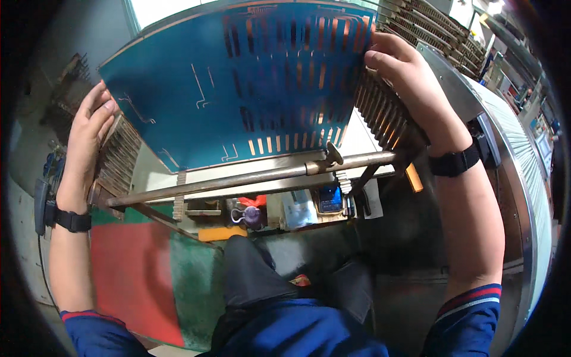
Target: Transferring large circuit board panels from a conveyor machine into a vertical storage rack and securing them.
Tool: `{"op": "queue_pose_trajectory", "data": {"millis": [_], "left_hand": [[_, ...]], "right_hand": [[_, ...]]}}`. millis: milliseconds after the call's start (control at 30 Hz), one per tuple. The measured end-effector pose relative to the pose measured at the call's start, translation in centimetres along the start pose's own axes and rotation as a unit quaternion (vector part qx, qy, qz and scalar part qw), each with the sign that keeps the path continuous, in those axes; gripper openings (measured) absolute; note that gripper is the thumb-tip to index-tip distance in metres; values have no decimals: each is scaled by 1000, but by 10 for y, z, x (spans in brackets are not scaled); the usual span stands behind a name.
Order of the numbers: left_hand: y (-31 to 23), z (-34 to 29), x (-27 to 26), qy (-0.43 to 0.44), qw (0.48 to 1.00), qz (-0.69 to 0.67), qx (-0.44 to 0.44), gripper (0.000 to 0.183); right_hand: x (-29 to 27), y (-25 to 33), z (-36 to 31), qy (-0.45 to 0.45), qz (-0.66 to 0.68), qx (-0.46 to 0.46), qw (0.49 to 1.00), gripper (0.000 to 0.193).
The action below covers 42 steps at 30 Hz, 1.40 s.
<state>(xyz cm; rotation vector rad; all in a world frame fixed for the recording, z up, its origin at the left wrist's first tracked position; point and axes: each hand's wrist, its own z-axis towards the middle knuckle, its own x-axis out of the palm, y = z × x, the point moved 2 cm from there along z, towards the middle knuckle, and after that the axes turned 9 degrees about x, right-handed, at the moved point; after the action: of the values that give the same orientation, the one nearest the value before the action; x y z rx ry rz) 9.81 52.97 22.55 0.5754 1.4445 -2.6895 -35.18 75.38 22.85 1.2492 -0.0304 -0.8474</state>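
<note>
A large blue circuit board panel (178, 113) with rows of bare copper strips stands on edge before me, tilted back a little. My left hand (89, 125) is closed on its left edge, fingertips near the upper left corner. At the opposite edge, my right hand (407, 74) grips the panel near its upper right corner, with thumb and fingers bent. The panel is between the two toothed sides of a rack: the left slotted side (119, 152) and the right slotted side (383, 113). Its lower edge lies just behind a metal crossbar (238, 180).
A clamp screw (334, 154) sticks up from the crossbar. Below are a phone (330, 199), a purple bottle (253, 218) and a yellow bar (223, 233). More slotted racks (428, 27) stand at the far right, beside a metal-edged ribbed surface (505, 137). Red and green flooring (134, 268) shows lower left.
</note>
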Motion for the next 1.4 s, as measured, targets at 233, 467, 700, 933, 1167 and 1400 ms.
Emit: {"op": "queue_pose_trajectory", "data": {"millis": [233, 467, 700, 933, 1167, 1400], "left_hand": [[0, -1, -2, -9, 999, -52, 8, 60], [4, 3, -5, -8, 997, -73, 29, 58], [9, 5, -6, 5, 998, -65, -11, 56], [3, -1, -8, 12, 1000, 5, -19, 58], [-79, -46, 33, 57, 954, 145, 256, 51], [-103, -139, 168, 249, 844, 277, 387, 53]], "right_hand": [[-4, -9, 2, 8, 26, -2, 1000, 48], [-2, -4, -2, 2, 38, -14, 999, 47], [-1, -5, 1, 12, 44, 0, 999, 49], [-2, -5, 2, 15, 17, -2, 1000, 48], [-1, -7, 0, -10, 17, 16, 1000, 48], [-2, -19, 19, -46, -76, -80, 993, 46]]}}
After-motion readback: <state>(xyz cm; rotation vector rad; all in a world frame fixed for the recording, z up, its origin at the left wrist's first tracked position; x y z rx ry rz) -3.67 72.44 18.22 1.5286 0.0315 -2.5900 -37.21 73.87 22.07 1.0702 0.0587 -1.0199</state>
